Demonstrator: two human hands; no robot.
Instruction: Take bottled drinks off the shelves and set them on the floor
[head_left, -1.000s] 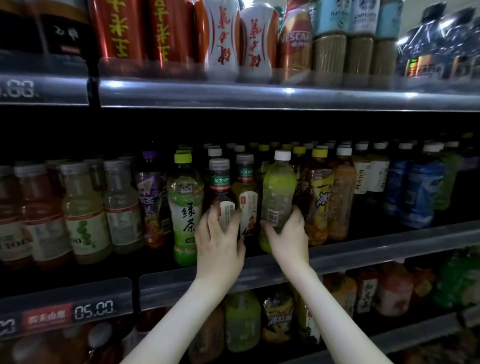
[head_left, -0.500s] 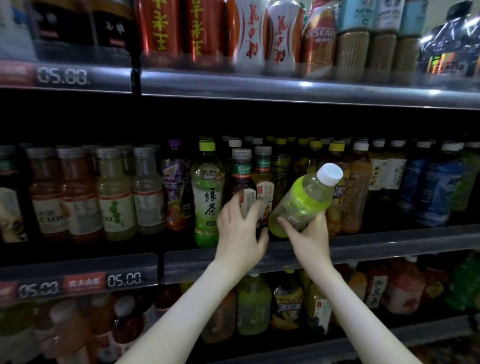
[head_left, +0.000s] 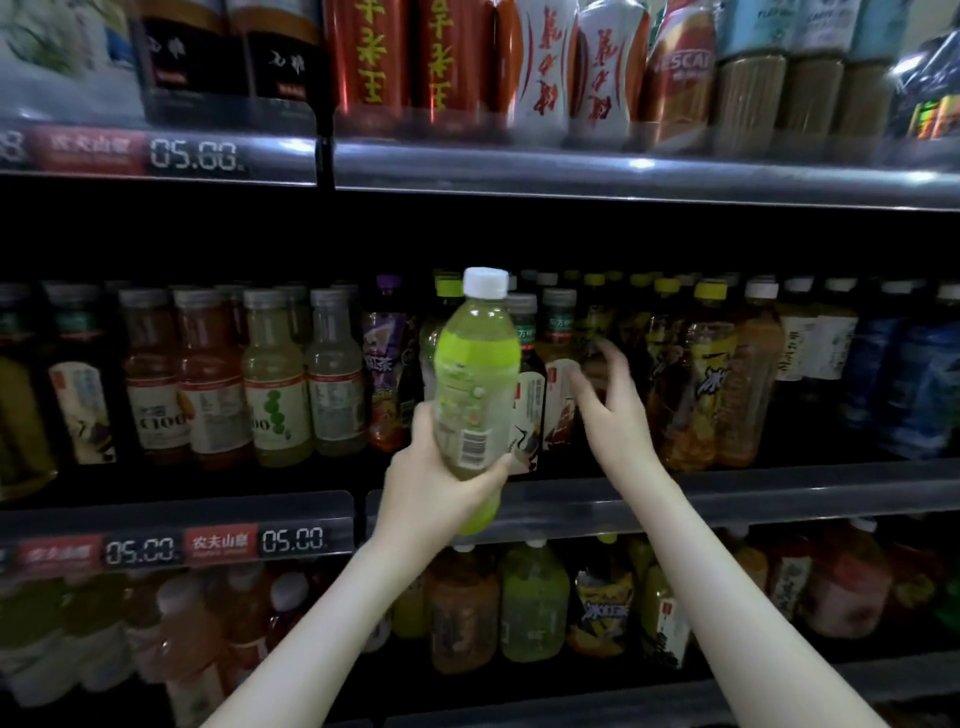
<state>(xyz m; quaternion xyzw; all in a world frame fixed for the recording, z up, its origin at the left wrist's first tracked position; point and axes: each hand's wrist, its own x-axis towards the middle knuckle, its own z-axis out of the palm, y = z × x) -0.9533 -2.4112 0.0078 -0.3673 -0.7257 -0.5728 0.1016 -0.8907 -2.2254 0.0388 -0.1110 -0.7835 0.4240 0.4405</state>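
Head view: my left hand (head_left: 436, 491) wraps round the bottom of the green bottle (head_left: 475, 374), held upright before the front edge of the middle shelf (head_left: 753, 493). My right hand (head_left: 615, 402) is spread wide, empty. The bottle looks full and slippery; I'd grip its middle.

Two red metal cans with yellow characters (head_left: 374, 57) stand side by side in the top row, next to two white waisted containers with red characters (head_left: 540, 67) and a copper-red Nescafé can (head_left: 675, 73). Further right, three cups in tan ribbed sleeves (head_left: 748, 88) line up. At upper left, a digital price tag reading 05.00 (head_left: 195, 156) sits beside a blurred red brand label (head_left: 85, 148). Lower down, a second 05.00 price tag (head_left: 293, 540) sits just right of a red label with white characters (head_left: 218, 542).
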